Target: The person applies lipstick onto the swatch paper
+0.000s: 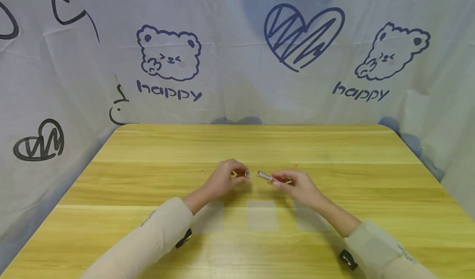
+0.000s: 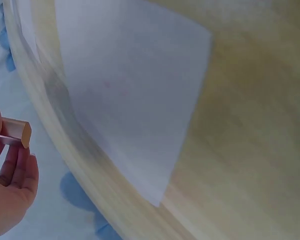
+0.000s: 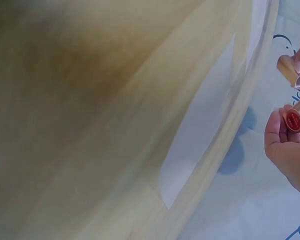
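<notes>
In the head view my left hand [image 1: 225,176] pinches a short, hollow lipstick cap [image 1: 247,173] between thumb and fingers, its open end facing right. The left wrist view shows that cap [image 2: 15,131] as a shiny pinkish-gold tube with angled sides. My right hand [image 1: 299,185] holds a slim metallic lipstick [image 1: 264,176] by its base, the narrower end pointing left at the cap. A small gap separates the two pieces, both just above the table. The right wrist view shows a red label on the bottom of the lipstick [image 3: 294,121]; fingers hide part of its body.
Three pale square sheets lie in a row on the wooden table [image 1: 237,147], with the middle sheet [image 1: 262,216] between the forearms. A white cloth [image 1: 237,64] with drawn bears and hearts hangs behind the table and at its sides. Black straps show at both sleeves.
</notes>
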A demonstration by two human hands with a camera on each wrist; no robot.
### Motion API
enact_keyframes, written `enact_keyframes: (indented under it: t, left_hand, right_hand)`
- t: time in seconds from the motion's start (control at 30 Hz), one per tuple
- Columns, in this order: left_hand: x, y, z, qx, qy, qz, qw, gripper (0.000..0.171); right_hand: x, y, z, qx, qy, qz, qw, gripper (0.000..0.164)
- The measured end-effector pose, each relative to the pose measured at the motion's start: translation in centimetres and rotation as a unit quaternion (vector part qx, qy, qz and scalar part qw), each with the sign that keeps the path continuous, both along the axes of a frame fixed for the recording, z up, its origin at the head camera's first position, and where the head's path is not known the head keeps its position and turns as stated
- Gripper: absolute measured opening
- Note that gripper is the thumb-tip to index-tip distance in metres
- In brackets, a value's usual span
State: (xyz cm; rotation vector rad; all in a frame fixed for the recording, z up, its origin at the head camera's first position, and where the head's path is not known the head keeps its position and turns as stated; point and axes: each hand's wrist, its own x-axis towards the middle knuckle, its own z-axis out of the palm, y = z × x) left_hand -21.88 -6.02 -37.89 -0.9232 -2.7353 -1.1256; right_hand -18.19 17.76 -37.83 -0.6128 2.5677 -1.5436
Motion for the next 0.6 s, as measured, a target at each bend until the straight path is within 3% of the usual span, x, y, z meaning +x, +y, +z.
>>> enact_keyframes:
  t: [0.4, 0.6]
  left_hand:
    - [-1.8, 0.2, -0.9, 0.058, -0.086, 0.048, 0.9934, 0.019]
    - [-2.1, 0.4, -1.2, 0.057, -0.097, 0.057, 0.9920, 0.019]
  right_hand:
    - [0.4, 0.0, 0.0, -0.054, -0.072, -0.038, 0.995, 0.034]
    - [0.6, 0.0, 0.1, -0.076, -0.084, -0.049, 0.992, 0.035]
